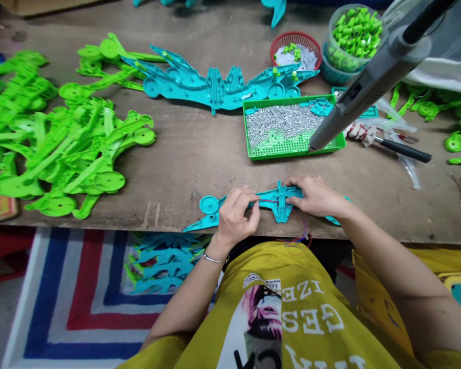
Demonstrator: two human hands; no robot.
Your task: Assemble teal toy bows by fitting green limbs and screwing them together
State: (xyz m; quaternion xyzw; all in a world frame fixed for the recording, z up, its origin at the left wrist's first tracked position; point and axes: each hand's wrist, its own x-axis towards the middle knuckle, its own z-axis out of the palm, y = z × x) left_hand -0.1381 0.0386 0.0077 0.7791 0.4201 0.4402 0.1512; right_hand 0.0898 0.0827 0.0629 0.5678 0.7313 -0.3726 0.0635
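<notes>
Brown, scuffed worktop stretches behind and around the work, with a striped floor covering below on the left. At the near edge lies a teal winged plastic moulding (281, 209), its long axis running left to right, its ribbed central crosspiece between the two hands. The left hand (237, 215), left of the crosspiece, pinches thin wires (269, 201) that lie along the moulding toward that centre; loose coils hang over the near edge. The right hand (319, 197) is the nearer to the crosspiece, thumb and fingers closed on the moulding just right of it.

Beyond, a green perforated tray (292, 154) holds silver screws (280, 123) and small teal pieces. Farther right, a red basket (275, 47) contains white scraps and green caps, and a transparent tub (332, 38) is heaped with more caps. A grey electric screwdriver (353, 92) slants above the tray; green plastic parts (77, 148) pile up at left.
</notes>
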